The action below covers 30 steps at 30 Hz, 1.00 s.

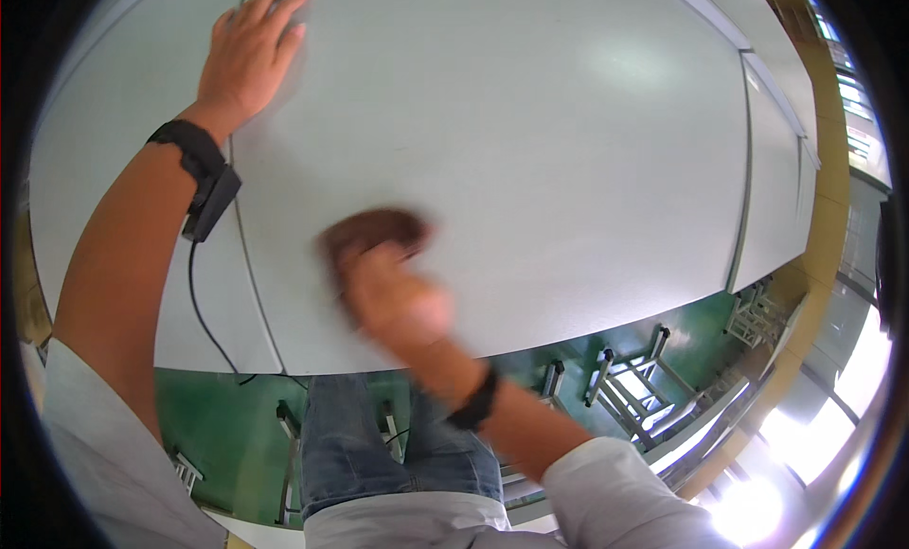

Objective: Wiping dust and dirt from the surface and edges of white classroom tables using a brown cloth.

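Observation:
A dark brown cloth (pixel 376 226), blurred by motion, is under and around the fingers of my right hand (pixel 398 300), close to the front edge of the pale tabletop (pixel 532 158). It looks pressed to the surface, though the blur hides exactly how the fingers hold it. Farther off at the upper left, my left hand (pixel 252 48) rests on the table with its fingers somewhat apart and nothing in them. A black wrist device (pixel 202 176) with a cable sits on my left wrist, and a dark band (pixel 477 400) circles the right one.
Seams run between the table sections, one beneath my left wrist (pixel 245 258) and another at the right (pixel 746 166). The black cable (pixel 202 315) hangs over the front edge. Stools (pixel 639 386) stand on the green floor (pixel 220 435). Bright windows (pixel 809 428) lie at the right.

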Motion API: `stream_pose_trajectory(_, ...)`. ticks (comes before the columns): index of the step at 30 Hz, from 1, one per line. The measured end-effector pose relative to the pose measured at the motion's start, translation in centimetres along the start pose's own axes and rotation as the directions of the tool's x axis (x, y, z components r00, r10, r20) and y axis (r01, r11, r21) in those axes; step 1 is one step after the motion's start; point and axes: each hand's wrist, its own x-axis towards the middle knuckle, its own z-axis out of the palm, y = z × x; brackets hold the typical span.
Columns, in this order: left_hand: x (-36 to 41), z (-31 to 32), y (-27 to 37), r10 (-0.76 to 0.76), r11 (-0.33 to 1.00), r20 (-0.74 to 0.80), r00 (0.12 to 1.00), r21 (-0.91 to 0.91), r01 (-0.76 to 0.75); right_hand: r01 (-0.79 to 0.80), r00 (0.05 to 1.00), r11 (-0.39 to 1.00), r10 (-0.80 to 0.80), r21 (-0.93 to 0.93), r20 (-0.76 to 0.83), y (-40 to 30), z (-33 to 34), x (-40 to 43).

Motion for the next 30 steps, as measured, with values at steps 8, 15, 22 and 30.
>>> stream_pose_trajectory(8,-0.3,3.0,-2.8,0.056,0.970,-0.068,0.996,0.242,-0.038,0.103,0.982,0.895,-0.160,0.434,0.097,-0.4,-2.0,-7.2)
stream_pose_trajectory(15,-0.2,2.2,-3.3,0.075,0.969,-0.055,0.996,0.238,-0.060,-0.264,0.953,0.956,0.237,-0.128,-0.191,30.9,-7.8,-12.8)
stream_pose_trajectory(22,-0.5,2.7,-3.6,0.051,0.981,-0.057,0.997,0.191,-0.039,-0.675,0.732,0.620,0.634,-0.400,-0.251,47.9,-14.6,-11.2)
stream_pose_trajectory(30,-0.2,2.1,-3.5,0.073,0.980,-0.059,0.996,0.191,-0.060,-0.681,0.724,0.588,0.630,-0.436,-0.282,42.2,-12.4,-17.8)
